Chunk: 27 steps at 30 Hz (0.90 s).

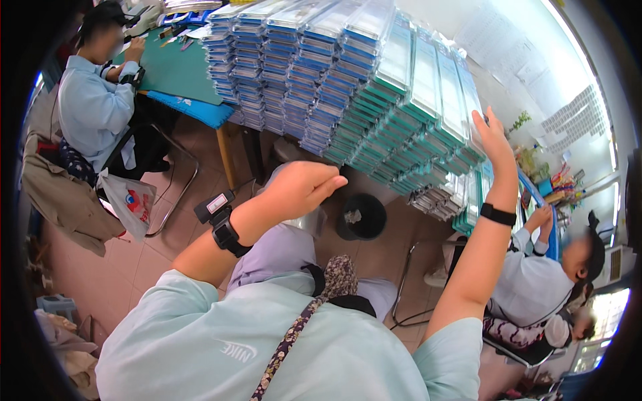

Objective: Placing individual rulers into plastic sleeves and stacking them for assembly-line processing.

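My left hand [304,186] hangs in the air in front of tall stacks. Its fingers are loosely curled and pressed together near the thumb, with nothing showing in them. My right hand [493,139] is raised at the right end of the stacks, fingers apart, next to the top cases; whether it touches them I cannot tell. The piles are flat, clear plastic cases, blue-edged cases [287,80] to the left and green-edged cases [401,127] to the right. A black strap with a small box [227,230] sits on my left wrist, a black band [498,214] on my right.
Below the stacks, a black bin [361,220] holds a white scrap. A co-worker [100,100] sits at a green-topped table [177,70] at far left; other people [535,281] sit at right. Chair frames [175,200], a white bag [127,200] and draped clothing [67,194] stand around.
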Motion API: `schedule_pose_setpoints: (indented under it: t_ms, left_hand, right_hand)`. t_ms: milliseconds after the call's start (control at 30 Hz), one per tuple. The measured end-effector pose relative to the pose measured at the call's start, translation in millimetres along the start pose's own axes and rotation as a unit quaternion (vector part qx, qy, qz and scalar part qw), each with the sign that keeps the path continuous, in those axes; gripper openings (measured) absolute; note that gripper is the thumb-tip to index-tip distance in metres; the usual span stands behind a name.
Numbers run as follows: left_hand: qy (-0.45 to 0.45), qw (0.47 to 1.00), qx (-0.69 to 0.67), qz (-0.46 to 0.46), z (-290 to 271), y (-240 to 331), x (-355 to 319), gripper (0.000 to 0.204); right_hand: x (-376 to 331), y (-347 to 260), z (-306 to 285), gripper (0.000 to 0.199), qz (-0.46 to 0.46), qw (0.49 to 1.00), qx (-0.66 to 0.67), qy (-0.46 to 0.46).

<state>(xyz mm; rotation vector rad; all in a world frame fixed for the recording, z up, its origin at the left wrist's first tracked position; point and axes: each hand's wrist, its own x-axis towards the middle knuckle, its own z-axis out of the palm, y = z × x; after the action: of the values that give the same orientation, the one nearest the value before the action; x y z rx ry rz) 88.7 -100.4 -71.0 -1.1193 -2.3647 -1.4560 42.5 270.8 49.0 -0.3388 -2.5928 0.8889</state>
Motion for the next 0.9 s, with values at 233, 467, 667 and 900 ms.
schedule_pose_setpoints:
  t_ms: [233, 467, 667, 900]
  left_hand:
    - [-0.022, 0.999, 0.029, 0.017, 1, -3, -13, 0.033]
    - [-0.046, 0.999, 0.000, -0.003, 4, -1, -21, 0.028]
    - [-0.004, 0.995, -0.100, -0.001, 22, 8, -23, 0.014]
    - [-0.047, 0.811, -0.555, -0.179, 32, 12, -22, 0.020]
  right_hand:
    - [-8, -30, 10, 0.086, -0.076, 0.967, -0.243, -0.022]
    - [15, -25, 17, 0.080, -0.060, 0.962, -0.268, -0.002]
    - [-27, -63, 36, 0.050, -0.223, 0.878, -0.303, 0.296]
    - [-192, -83, 107, 0.025, -0.541, 0.829, -0.076, 0.122]
